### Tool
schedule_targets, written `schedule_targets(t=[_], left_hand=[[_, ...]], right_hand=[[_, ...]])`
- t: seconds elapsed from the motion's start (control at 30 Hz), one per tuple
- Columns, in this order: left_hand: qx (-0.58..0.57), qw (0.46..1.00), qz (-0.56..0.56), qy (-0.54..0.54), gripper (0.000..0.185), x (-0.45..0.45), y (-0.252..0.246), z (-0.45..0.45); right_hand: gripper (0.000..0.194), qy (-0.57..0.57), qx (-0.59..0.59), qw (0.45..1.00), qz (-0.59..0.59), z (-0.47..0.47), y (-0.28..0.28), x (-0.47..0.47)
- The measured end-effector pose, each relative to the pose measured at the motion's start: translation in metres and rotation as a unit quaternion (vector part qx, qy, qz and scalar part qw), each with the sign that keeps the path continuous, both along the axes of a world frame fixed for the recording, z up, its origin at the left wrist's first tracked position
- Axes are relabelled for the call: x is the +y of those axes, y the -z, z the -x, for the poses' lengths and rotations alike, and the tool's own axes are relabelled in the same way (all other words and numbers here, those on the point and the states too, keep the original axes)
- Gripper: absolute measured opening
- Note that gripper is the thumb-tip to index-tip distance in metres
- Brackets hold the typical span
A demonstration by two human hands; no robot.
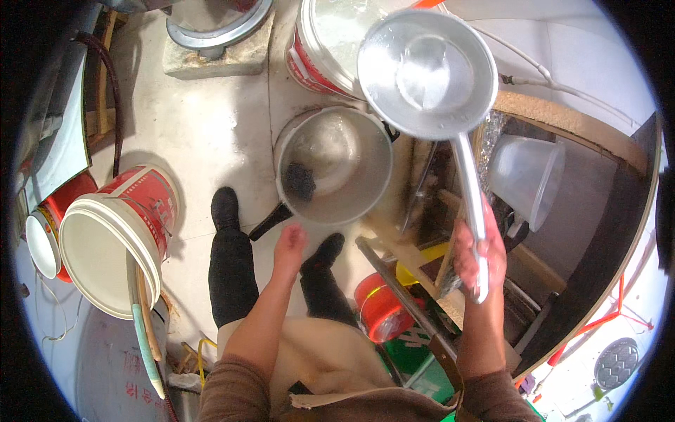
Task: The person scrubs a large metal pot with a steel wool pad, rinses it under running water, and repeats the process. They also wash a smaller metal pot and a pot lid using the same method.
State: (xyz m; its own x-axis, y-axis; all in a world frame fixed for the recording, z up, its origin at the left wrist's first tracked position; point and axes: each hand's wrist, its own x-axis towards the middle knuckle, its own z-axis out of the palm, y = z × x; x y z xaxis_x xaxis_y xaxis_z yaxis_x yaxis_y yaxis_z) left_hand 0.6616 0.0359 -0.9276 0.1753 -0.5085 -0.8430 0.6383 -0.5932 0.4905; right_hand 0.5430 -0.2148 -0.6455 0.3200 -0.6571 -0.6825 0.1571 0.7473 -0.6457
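Note:
A metal ladle-like scoop (427,74) with a long tubular handle is held up at the upper right, and my right hand (481,248) is closed round its handle. My left hand (291,240) hangs just below the rim of a large metal pot (337,158); whether it touches anything cannot be made out. The pot stands on the floor, its black handle (270,221) pointing toward my left foot, with a dark scouring pad or similar lump (299,181) inside. Beyond it is a red and white bucket (316,68), partly covered by the scoop.
At left, a lidded red and white bucket (111,253) has wooden-handled tools against it. A metal-rimmed vessel (219,37) sits on a stone block (221,66) at the top. To the right are a wooden-framed shelf (569,126), a translucent plastic tub (524,179) and a red pail (387,311).

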Motion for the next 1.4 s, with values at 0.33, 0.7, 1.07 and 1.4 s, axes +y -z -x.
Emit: schedule_targets(t=[0.33, 0.7, 1.07, 1.4], left_hand=[[-0.034, 0.999, -0.014, 0.002, 0.028, -0.013, -0.007, -0.017], [-0.227, 0.958, -0.161, 0.062, 0.045, 0.001, 0.02, -0.034], [-0.297, 0.816, -0.086, 0.49, 0.053, -0.001, 0.072, -0.06], [-0.188, 0.789, -0.133, 0.569, 0.042, -0.053, -0.016, -0.057]], right_hand=[[0.081, -0.164, 0.339, 0.922, 0.096, 0.068, -0.023, 0.08], [0.078, -0.117, 0.141, 0.968, 0.17, -0.038, 0.065, -0.022], [0.045, 0.036, 0.04, 0.998, -0.023, -0.03, 0.285, -0.011], [0.047, -0.563, 0.418, 0.672, 0.238, -0.049, 0.474, 0.09]])
